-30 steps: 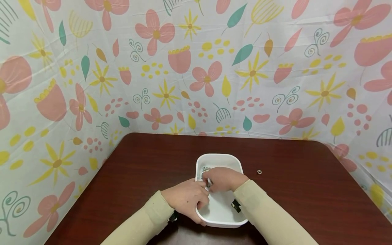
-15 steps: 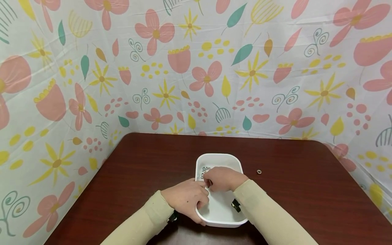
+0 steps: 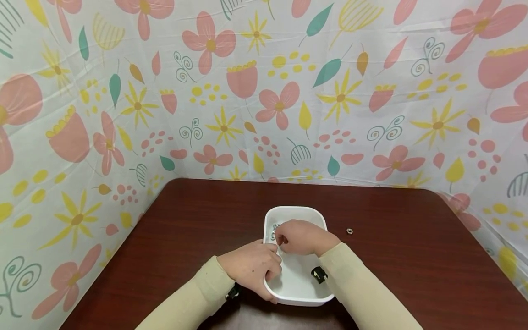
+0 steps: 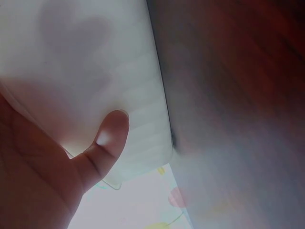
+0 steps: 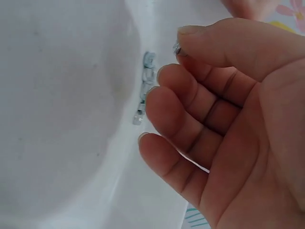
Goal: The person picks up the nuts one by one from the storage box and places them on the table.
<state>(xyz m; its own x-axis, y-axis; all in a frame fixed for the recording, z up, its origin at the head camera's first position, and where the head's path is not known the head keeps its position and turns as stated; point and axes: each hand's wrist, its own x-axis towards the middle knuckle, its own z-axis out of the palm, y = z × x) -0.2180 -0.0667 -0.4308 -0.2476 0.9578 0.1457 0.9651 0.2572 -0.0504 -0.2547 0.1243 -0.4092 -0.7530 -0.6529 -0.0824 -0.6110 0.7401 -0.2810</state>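
Observation:
My left hand [image 3: 253, 269] grips the near left rim of a deep white plastic tub [image 3: 303, 301]. In the left wrist view its thumb [image 4: 113, 133] lies against the tub's outer wall. Inside the tub, by its left wall, is my right hand [image 3: 307, 237]. Between thumb and index finger it pinches a small metal nut [image 5: 177, 48], mostly covered by the fingertips. The other fingers are loosely curled. Several small shiny nuts [image 5: 149, 75] lie in a row along the tub's inner edge, close to those fingertips; the head view shows part of them.
A single nut [image 3: 349, 231] lies on the dark red-brown table [image 3: 222, 211], right of the tub. Flower-printed cloth [image 3: 264, 119] hangs behind the table and along its left side. Black wrist cameras sit at both cuffs, the right one [image 3: 319, 274] over the tub.
My right hand has shifted slightly back and to the right inside the tub. A shiny patch below its fingers, seen a second ago, no longer shows. The left hand keeps its grip.

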